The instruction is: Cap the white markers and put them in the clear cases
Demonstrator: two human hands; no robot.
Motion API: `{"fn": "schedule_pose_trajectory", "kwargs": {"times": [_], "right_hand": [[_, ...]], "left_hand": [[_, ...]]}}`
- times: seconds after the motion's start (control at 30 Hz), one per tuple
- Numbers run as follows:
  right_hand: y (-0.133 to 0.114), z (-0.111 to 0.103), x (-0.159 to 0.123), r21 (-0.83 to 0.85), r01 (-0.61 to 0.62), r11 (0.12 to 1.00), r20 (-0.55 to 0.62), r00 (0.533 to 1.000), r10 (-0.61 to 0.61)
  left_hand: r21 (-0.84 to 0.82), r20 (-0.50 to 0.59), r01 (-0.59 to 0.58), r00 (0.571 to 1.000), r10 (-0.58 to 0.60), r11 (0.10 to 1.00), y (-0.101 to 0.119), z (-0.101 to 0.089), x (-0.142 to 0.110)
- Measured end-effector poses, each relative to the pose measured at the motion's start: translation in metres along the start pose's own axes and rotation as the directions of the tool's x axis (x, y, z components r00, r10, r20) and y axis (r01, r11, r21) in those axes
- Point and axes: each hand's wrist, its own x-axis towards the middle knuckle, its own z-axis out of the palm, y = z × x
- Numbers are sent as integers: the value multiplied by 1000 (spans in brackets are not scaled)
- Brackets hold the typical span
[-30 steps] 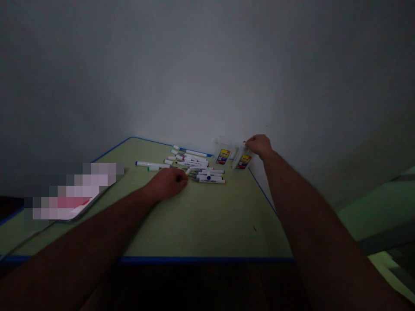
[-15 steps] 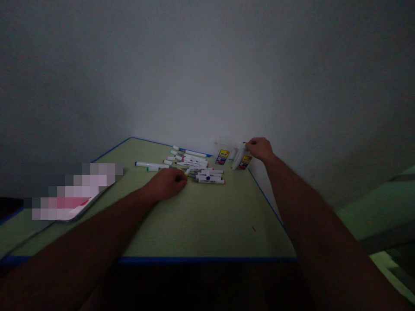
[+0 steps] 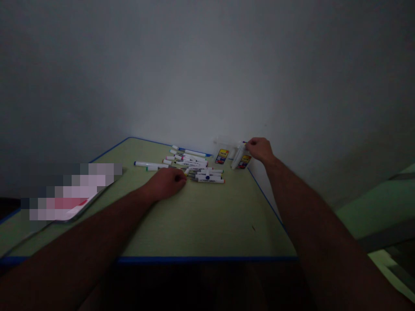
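Observation:
On the table, several white markers (image 3: pixel 210 178) with coloured ends lie in a loose pile. My left hand (image 3: pixel 167 183) rests at the pile's near left side, fingers closed on a short-looking white marker (image 3: pixel 186 172) with a yellow end; most of its length is hidden. At the back right, my right hand (image 3: pixel 260 149) pinches at the top of a clear plastic case (image 3: pixel 244 162) with a yellow and blue label. White markers (image 3: pixel 238 156) stand tilted in that case, and my fingertips are at a marker's upper end. A second clear case (image 3: pixel 222 156) stands just left of it.
The pale green table (image 3: pixel 201 229) has a blue edge and meets a grey wall (image 3: pixel 207 77) behind. A flat, partly blurred-out object (image 3: pixel 78 207) lies on the left. Green furniture (image 3: pixel 382 203) stands beyond the right edge.
Almost nothing differs. Both hands keep their places and grips; the view has shifted very slightly.

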Motion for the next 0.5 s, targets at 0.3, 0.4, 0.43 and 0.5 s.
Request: {"fn": "schedule_pose_trajectory", "kwargs": {"times": [0.3,0.4,0.43,0.5], "right_hand": [[2,-2,-1,23,2,1000,-29,1000,-2],[2,-1,0,14,-6,1000,-52,999,6],[3,-1,1,16,-2,1000,-65,998,3],[3,0,1,27,10,1000,-82,997,-7]], "left_hand": [[-2,2,-4,1000,4,1000,0,1,0],[-1,-2,-14,1000,14,1000,-2,1,1],[0,-1,-15,1000,15,1000,-3,1,1],[5,-1,-16,1000,16,1000,-4,2,1]]}}
